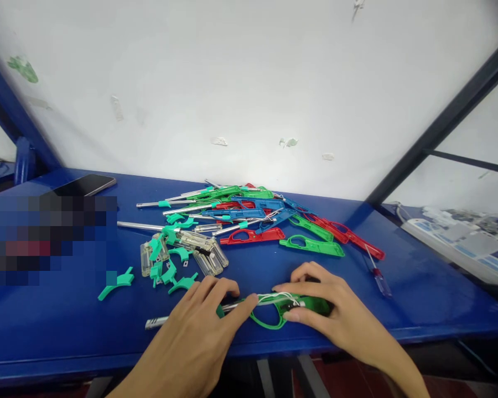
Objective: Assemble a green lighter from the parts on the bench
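Note:
Near the table's front edge lies an opened stick lighter, its green handle half showing a trigger ring and a thin white wire along its top. My left hand pinches the front of it, around where the metal tube enters the handle; the tube's tip sticks out to the left. At the handle's rear my right hand is closed, thumb and fingers on either side of a small black part with a white end. My right palm partly covers the rear of the handle.
Behind my hands spreads a pile of red, blue and green handle halves with metal tubes. Left of it lie teal triggers and clear fuel tanks. A screwdriver lies right, a phone back left. The far left is pixelated.

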Demonstrator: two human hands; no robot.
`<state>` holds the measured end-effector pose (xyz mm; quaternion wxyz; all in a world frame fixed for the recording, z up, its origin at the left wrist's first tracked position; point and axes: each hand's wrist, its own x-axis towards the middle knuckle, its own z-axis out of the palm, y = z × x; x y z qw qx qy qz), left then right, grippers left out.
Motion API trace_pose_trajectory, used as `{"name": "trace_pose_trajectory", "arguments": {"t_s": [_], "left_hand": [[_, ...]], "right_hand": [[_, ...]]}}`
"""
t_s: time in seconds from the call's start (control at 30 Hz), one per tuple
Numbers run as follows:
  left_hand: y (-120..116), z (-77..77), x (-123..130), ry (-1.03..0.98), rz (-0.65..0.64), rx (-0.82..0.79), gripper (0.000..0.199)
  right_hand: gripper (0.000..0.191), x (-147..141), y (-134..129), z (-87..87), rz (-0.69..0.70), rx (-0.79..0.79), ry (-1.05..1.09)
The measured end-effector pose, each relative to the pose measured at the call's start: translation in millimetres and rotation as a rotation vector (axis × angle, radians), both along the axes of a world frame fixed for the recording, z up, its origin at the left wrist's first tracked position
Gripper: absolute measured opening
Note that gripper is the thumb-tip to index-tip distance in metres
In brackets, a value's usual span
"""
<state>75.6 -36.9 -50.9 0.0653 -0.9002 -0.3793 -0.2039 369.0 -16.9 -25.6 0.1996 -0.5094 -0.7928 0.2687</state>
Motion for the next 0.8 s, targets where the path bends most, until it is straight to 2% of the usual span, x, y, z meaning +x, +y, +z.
{"name": "trace_pose_trajectory", "arguments": {"t_s": [0.2, 0.37, 0.5, 0.67, 0.8], "left_hand": [[1.5, 5.8, -5.8, -0.084, -0.012, -0.012, 0.069], [0.9, 12.6, -7.0, -0.079, -0.039, 0.012, 0.063], [1.5, 14.4, -8.3, -0.082, -0.05, 0.008, 0.057], [-0.2, 15.5, -8.4, -0.112, -0.054, -0.05, 0.052], [-4.7, 18.1, -7.1, -0.134, -0.037, -0.139, 0.039]], "right_hand": [[0.037, -0.9, 0.0, 0.0, -0.025, -0.025, 0.048], [0.025, 0.4, 0.1, 1.7, 0.011, -0.023, 0.113], [0.023, 0.7, -0.4, 3.9, 0.028, -0.009, 0.137], [0.021, 0.9, -1.6, 3.7, 0.04, -0.011, 0.135], [0.02, 6.6, 0.4, -6.5, 0.042, 0.003, 0.135]]}}
